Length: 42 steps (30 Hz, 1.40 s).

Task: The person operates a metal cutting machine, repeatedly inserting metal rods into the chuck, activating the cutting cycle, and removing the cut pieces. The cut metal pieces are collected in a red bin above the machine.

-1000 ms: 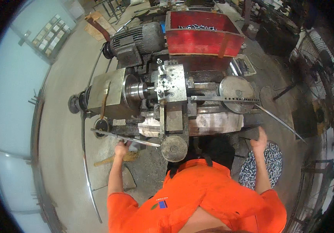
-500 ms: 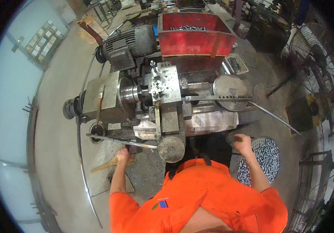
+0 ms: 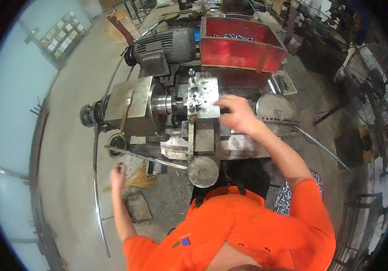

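My right hand [image 3: 238, 114] is at the right edge of a flat metal block [image 3: 207, 97] on a lathe-like machine, thumb and fingers curled in. Whatever lies between its fingertips is too small to make out. Left of the block is a round steel chuck [image 3: 163, 105], in front of a box-shaped headstock [image 3: 128, 106]. My left hand [image 3: 118, 176] is raised at the left, below the end of a long lever rod [image 3: 151, 159]. Its fingers are closed round something small and dark that I cannot identify. A round metal disc [image 3: 203, 172] sits at the rod's other end.
A red bin [image 3: 243, 56] holding small metal parts stands behind the machine, beside a motor [image 3: 167, 49]. Another lever [image 3: 322, 144] juts out at the right. Shiny metal pieces [image 3: 284, 198] fill a container by my right arm. A straw broom [image 3: 142, 178] lies at the left.
My right hand has moved from beside the container of metal pieces up and left to the block. My left hand has come away from the lever, further left. The view has shifted slightly.
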{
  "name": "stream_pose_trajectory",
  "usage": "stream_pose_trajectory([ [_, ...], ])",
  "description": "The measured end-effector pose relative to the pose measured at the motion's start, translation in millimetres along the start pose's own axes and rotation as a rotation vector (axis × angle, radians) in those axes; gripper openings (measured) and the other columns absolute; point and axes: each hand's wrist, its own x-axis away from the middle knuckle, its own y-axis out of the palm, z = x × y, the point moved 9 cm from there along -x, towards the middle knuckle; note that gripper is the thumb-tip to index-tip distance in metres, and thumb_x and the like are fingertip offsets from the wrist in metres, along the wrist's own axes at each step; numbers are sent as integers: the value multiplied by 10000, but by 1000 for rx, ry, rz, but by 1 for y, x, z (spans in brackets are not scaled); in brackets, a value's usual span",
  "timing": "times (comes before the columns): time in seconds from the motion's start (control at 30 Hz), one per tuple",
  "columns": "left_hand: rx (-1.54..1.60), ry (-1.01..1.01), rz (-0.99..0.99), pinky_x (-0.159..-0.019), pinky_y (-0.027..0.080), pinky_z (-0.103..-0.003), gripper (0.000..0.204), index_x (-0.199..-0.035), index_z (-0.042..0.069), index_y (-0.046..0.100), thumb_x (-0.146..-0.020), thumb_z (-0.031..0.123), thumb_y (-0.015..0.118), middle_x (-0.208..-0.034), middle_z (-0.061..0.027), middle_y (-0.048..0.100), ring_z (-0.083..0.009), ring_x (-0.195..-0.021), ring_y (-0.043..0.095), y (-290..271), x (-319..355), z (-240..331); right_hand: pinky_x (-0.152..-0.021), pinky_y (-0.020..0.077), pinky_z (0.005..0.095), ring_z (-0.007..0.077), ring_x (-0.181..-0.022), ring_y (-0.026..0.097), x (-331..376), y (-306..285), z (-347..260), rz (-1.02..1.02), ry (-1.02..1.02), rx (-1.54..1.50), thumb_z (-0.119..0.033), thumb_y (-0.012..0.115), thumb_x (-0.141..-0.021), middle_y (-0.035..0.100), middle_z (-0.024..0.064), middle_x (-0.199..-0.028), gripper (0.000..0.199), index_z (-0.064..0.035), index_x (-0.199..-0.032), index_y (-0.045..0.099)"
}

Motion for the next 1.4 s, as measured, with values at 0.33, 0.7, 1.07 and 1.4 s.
stream_pose_trajectory([
  [0.33,-323,-215,299,-672,487,-425,399,-1071,70,616,-789,351,645,-802,-134,653,-313,-774,638,-141,73,-37,-796,471,402,348,-876,564,-89,156,7,-437,78,315,-201,608,-541,643,180,-859,288,9,-729,668],
  [0.7,-552,-536,345,-734,488,-464,378,-912,75,680,-784,415,576,-862,-209,648,-384,-825,624,-149,52,-72,-806,488,397,359,-895,575,-93,155,1,-510,92,323,-187,589,-548,645,211,-807,297,21,-742,674],
  [1.07,-347,-561,288,-778,476,-463,416,-993,48,594,-714,356,622,-943,-201,641,-380,-889,614,-85,110,31,-831,484,390,356,-905,576,-88,154,4,-500,58,385,-175,583,-567,646,210,-831,263,12,-728,675],
  [1.4,-405,-499,420,-763,478,-461,370,-989,46,604,-738,317,640,-923,-200,636,-369,-873,612,-90,114,49,-881,449,416,337,-960,573,-132,-40,43,-44,35,521,-222,611,-587,633,187,-953,305,-70,-839,690],
])
